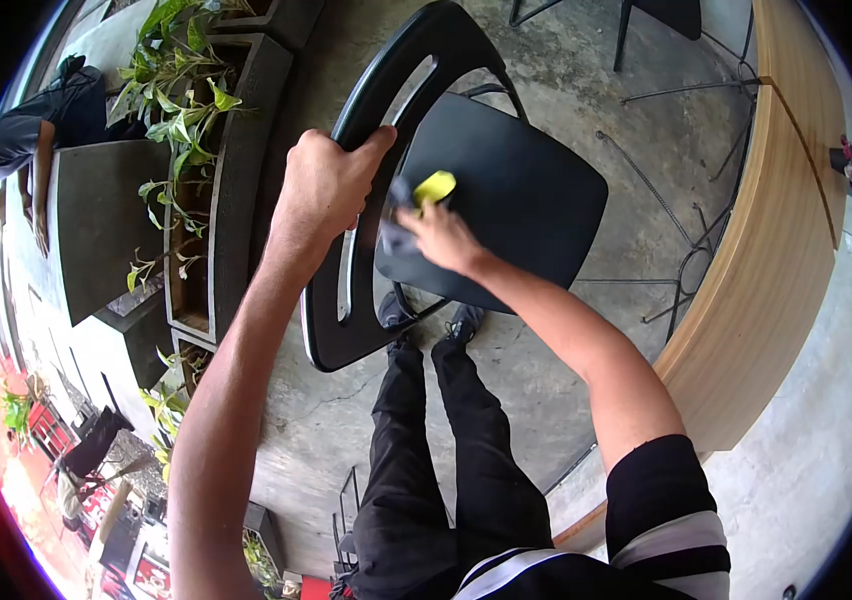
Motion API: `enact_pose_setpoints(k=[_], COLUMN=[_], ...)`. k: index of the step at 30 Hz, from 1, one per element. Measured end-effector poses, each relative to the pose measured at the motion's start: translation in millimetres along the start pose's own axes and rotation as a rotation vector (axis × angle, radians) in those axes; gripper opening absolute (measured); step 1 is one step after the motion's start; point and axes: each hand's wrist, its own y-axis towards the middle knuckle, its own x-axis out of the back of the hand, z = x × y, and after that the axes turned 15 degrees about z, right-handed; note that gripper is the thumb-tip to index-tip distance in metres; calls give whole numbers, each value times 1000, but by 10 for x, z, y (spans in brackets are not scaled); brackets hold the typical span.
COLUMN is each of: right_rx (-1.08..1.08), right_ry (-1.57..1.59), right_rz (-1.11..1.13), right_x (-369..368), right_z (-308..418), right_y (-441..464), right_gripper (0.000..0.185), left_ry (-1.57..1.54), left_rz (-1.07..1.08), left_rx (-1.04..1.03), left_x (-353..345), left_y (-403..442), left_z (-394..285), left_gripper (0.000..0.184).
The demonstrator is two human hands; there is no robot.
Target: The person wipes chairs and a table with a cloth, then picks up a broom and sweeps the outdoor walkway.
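Note:
A black chair stands in front of me, with its smooth seat [521, 190] and its slotted backrest [331, 335] both in view. My left hand [329, 185] is closed around the backrest, thumb over the edge. Over the seat, close to the backrest, my right hand [443, 237] holds a soft cloth [436, 188], yellow on one part and dark grey on another. Motion blurs the cloth and the fingers, so its exact shape is unclear.
A curved wooden counter [746, 300] runs along the right, thin metal legs beneath it. On the left are concrete planters [231, 190] with leafy plants [186, 120]. Another person [41, 140] is beyond them. Another black chair [671, 15] is at the top. My shoes stand on the concrete floor [321, 420].

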Motion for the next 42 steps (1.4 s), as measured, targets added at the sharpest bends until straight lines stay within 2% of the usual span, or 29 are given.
enact_pose_setpoints(k=[1, 5, 7, 9, 10, 13, 15, 16, 19, 21, 23, 24, 26, 28, 29, 31, 33, 34, 36, 40, 42], right_rx=[289, 257, -218, -624, -628, -651, -86, -88, 217, -237, -768, -771, -546, -112, -121, 74, -287, -586, -1019, -1022, -910], right_ry=[-9, -127, -50, -28, -30, 34, -185, -182, -156, -76, 162, 178, 238, -4, -10, -64, -201, -76, 151, -5, -48], right_rz=[251, 87, -306, -792, -804, -502, -148, -156, 130, -282, -599, -618, -423, -177, -174, -88, -355, -463, -759, -733, -643], right_x=[-129, 65, 451, 555, 528, 267, 1, 35, 292, 624, 978, 997, 796, 265, 221, 131, 389, 541, 638, 316, -8], right_z=[40, -304, -438, -666, -668, -374, -222, -295, -574, -707, -778, -710, -545, -472, -498, -683, -1026, -1175, -1666, -1582, -1188], right_y=[-140, 68, 206, 384, 358, 19, -394, -404, -160, 216, 615, 698, 696, 478, 302, -123, -598, -792, -1118, -1613, -1651], right_gripper=[54, 58, 56, 54, 54, 56, 58, 58, 57, 53, 52, 52, 51, 50, 50, 52, 56, 57, 52, 47, 44], left_ry=[-13, -24, -23, -12, -10, -22, -53, -45, -102, -81, -94, -72, -80, -100, -101, -98, -93, -88, -90, -84, -76], left_rz=[-5, -5, -2, 5, 2, 4, -17, -18, 7, -10, -29, -31, -20, 1, -3, -16, -17, -23, -18, -38, -42], left_rx=[-9, -15, -13, -16, -22, -32, -30, -35, -50, -44, -40, -51, -58, -73, -71, -60, -54, -51, -47, -52, -45], left_x=[-9, -52, -36, -48, -43, -77, -95, -98, -106, -111, -127, -117, -96, -123, -129, -126, -131, -130, -146, -169, -160], left_y=[-6, 23, 17, 5, 8, -36, -49, -45, -21, -41, -67, -54, -38, -20, -20, -24, -31, -31, -29, -56, -62], left_z=[-9, 40, 56, 78, 64, 19, -3, -2, 32, 20, -41, -67, -7, -28, -35, -12, -9, -20, -28, -58, -64], left_gripper=[53, 52, 55, 54, 53, 51, 52, 52, 51, 50, 50, 50, 50, 50, 50, 50, 50, 51, 51, 51, 50])
